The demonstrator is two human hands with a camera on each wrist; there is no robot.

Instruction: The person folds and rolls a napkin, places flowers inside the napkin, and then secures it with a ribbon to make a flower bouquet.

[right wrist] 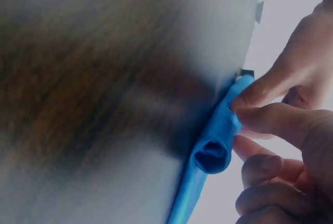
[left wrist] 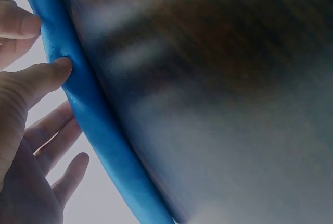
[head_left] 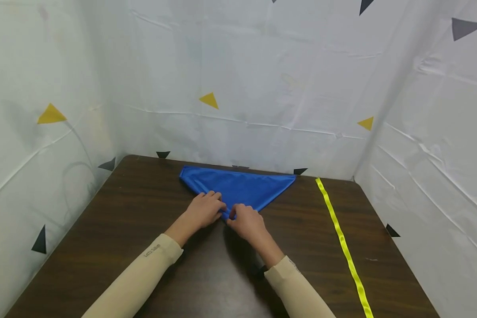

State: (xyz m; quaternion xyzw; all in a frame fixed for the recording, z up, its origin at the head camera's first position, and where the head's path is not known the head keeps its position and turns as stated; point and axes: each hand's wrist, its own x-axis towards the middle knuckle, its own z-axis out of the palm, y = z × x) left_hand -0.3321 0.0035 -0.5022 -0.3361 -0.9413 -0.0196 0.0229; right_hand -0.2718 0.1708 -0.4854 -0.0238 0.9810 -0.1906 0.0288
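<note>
A shiny blue cloth (head_left: 242, 183) lies on the table as a triangle, its point towards me. Its left edge is rolled into a tube (left wrist: 99, 120), and the hollow end of the roll (right wrist: 213, 156) shows in the right wrist view. My left hand (head_left: 206, 210) grips the rolled edge, thumb (left wrist: 54, 73) on the near side and fingers spread behind it. At the near point of the cloth, my right hand (head_left: 247, 221) pinches the roll between thumb and fingers. The two hands sit close together, their fingertips almost meeting on the roll.
A long yellow ribbon (head_left: 343, 243) runs down the right side of the dark wooden table (head_left: 115, 247). White sheeting (head_left: 238, 66) with yellow and black triangles hangs behind the table and along both sides.
</note>
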